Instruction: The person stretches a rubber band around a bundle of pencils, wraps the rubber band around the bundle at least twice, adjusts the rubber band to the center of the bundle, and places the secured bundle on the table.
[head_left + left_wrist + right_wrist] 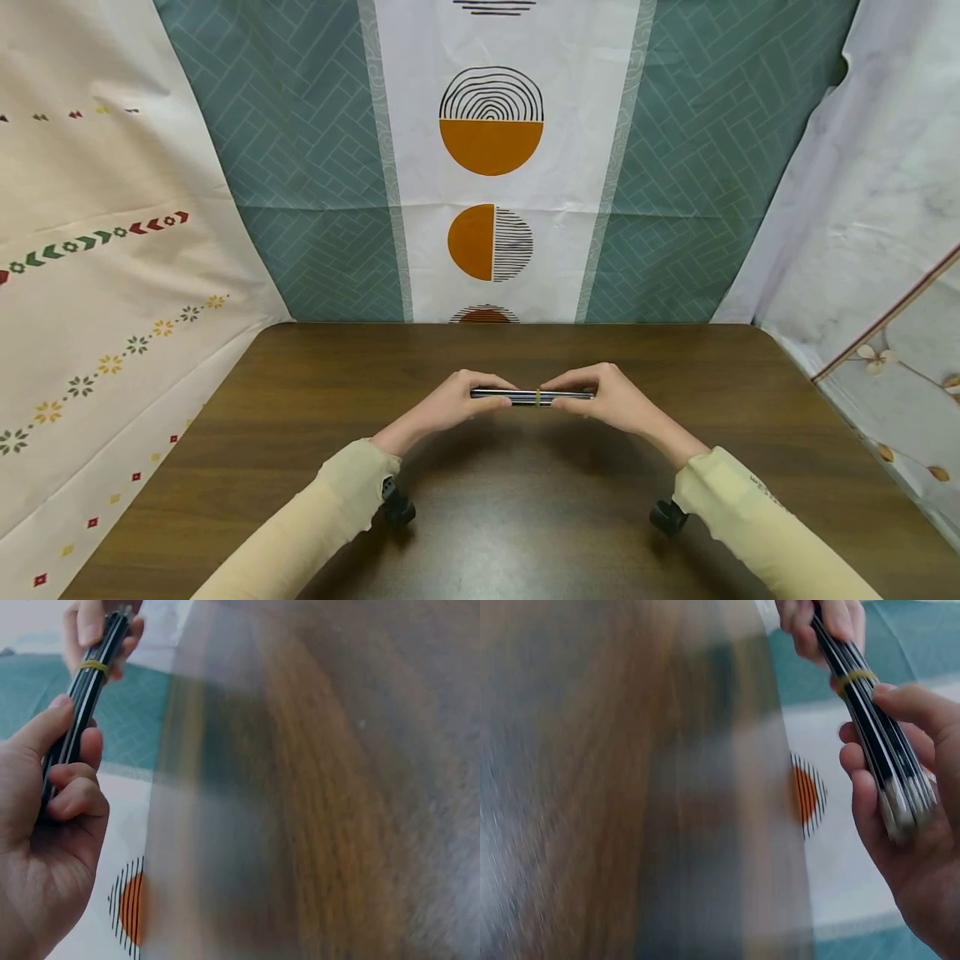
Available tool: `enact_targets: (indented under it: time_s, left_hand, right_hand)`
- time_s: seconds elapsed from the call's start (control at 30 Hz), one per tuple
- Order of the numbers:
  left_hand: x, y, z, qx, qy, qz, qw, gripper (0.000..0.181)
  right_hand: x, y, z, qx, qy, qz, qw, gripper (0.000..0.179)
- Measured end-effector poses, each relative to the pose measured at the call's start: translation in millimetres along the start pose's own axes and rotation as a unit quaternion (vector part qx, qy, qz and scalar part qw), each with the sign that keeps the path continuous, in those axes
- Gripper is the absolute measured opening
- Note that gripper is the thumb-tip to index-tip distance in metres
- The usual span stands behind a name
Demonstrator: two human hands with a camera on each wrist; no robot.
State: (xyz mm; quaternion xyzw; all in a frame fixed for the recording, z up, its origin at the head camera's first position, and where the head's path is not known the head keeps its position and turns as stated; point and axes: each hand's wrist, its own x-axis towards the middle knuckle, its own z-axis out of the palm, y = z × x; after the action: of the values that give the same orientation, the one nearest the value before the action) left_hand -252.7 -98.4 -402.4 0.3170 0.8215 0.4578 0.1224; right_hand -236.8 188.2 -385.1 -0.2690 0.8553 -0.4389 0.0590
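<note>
A bundle of slim black-and-silver sticks [525, 397] is held level above the table, bound round its middle by a yellow rubber band [855, 678]. The sticks' exact kind cannot be told. My left hand [452, 406] grips the left end, thumb along the near side and fingers curled behind. At the other end my right hand [621, 402] holds the bundle in the same way, its thumb close to the band. Silver tips of the bundle [906, 802] show above the right palm in the right wrist view. Fingers hide parts of both ends.
Below the hands is a dark brown wooden table [495, 517] with rounded far corners. A patterned green-and-white cloth [315, 167] hangs behind it. Light patterned cloths flank the left and right sides. Dark wrist cameras [397, 504] sit under both sleeves.
</note>
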Motion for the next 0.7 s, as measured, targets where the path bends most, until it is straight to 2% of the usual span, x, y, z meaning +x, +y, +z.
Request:
enact_targets:
  time_s: [0.1,0.17,0.3,0.43,0.7]
  left_hand:
    - [1.5,-4.3,-6.3,0.003,0.004,-0.029,0.9996,0.025]
    - [3.1,-7.8,-10.1,0.007,0.010,-0.037,0.9992,0.024]
    - [7.1,-15.1,-15.7,0.018,0.024,-0.029,0.9991,0.021]
    - [13.0,-22.8,-19.4,0.029,0.038,-0.013,0.9988,0.020]
    - [24.9,-34.5,-26.3,0.056,0.058,-0.039,0.9960,0.017]
  right_hand:
    - [-1.5,11.3,-9.0,0.013,-0.007,0.014,0.9998,0.027]
    - [-2.3,18.4,-13.3,0.025,-0.008,0.016,0.9995,0.028]
    - [-2.8,28.7,-17.7,0.052,-0.010,0.019,0.9984,0.031]
    - [-0.7,37.5,-18.5,0.056,0.000,0.027,0.9981,0.033]
    - [6.7,53.5,-19.4,0.036,0.022,0.047,0.9980,0.033]
